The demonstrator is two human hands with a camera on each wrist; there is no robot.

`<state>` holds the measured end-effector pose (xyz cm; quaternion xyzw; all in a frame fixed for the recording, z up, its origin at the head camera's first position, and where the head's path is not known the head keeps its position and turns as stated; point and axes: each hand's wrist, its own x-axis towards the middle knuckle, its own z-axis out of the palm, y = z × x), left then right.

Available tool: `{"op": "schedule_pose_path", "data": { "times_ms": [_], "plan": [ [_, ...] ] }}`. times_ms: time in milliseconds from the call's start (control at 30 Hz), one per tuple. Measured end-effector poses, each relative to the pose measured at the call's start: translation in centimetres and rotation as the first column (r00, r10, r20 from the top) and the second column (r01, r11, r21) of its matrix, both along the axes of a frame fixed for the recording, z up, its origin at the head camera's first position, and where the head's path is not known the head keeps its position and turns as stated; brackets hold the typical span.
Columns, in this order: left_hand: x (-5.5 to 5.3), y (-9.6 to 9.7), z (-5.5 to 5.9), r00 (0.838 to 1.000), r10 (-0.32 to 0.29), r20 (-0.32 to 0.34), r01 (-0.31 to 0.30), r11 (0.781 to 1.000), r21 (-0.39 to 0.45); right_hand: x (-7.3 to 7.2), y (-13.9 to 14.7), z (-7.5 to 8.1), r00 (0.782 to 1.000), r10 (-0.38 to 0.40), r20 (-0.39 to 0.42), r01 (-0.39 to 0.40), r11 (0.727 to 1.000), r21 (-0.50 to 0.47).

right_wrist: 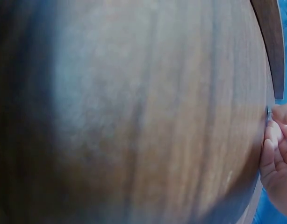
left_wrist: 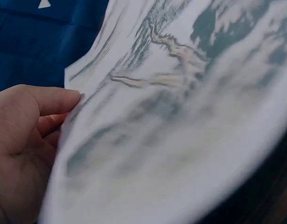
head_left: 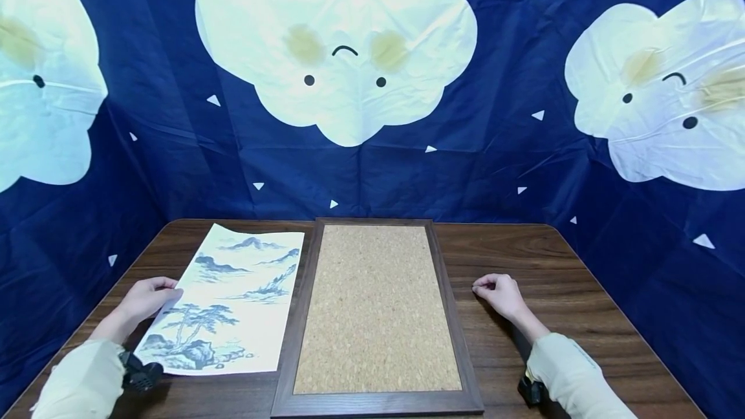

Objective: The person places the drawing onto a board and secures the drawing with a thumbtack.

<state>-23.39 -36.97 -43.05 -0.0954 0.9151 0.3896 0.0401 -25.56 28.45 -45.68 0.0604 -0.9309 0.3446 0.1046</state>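
My left hand (head_left: 148, 297) pinches the left edge of a sheet of paper (head_left: 264, 335) printed with a blue-grey landscape of mountains, pines and rocks. In the left wrist view the thumb lies on the printed face, and the sheet bows toward the camera. A framed cork board (head_left: 375, 309) lies on the table, to the right of the paper. Beyond its right side, my right hand (head_left: 502, 294) is low over the tabletop, thumb and fingertips together. The right wrist view shows a tiny, thin metal pin (right_wrist: 269, 113) at those fingertips; most of it is hidden.
The dark wood-grain table (head_left: 582, 315) reaches back to a blue cloth (head_left: 500, 167) with white clouds, which also hangs along both sides. Dark wrist cameras (head_left: 140, 372) sit below both forearms. The board's brown frame (head_left: 378, 404) stretches nearly to the bottom of the head view.
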Motion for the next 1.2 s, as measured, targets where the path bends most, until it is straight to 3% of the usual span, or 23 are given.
{"op": "schedule_pose_path", "data": {
  "times_ms": [267,400,567,800,1067,1200],
  "plan": [
    [0.4,-0.8,0.8,0.989,0.070,-0.130,-0.075,0.996,-0.038,-0.1,-0.1,0.0,1.000,-0.002,-0.017,0.002,1.000,0.014],
    [0.5,-0.8,1.5,0.983,0.100,-0.152,-0.104,0.994,-0.020,-0.1,-0.1,0.0,1.000,-0.007,-0.022,0.008,1.000,0.026],
    [0.6,-0.9,2.8,0.974,0.137,-0.182,-0.130,0.990,0.050,0.0,-0.1,0.1,1.000,-0.007,-0.022,0.008,1.000,0.022],
    [0.5,0.0,5.1,0.955,0.202,-0.219,-0.157,0.965,0.208,0.3,0.1,0.2,1.000,0.010,-0.028,-0.010,1.000,0.018],
    [0.3,3.2,5.7,0.965,0.223,-0.139,-0.157,0.912,0.378,0.4,0.2,0.3,1.000,0.014,-0.002,-0.014,1.000,0.002],
    [0.3,5.2,5.3,0.971,0.229,-0.068,-0.173,0.871,0.460,0.6,0.2,0.5,1.000,0.021,-0.002,-0.021,1.000,-0.007]
  ]
}}
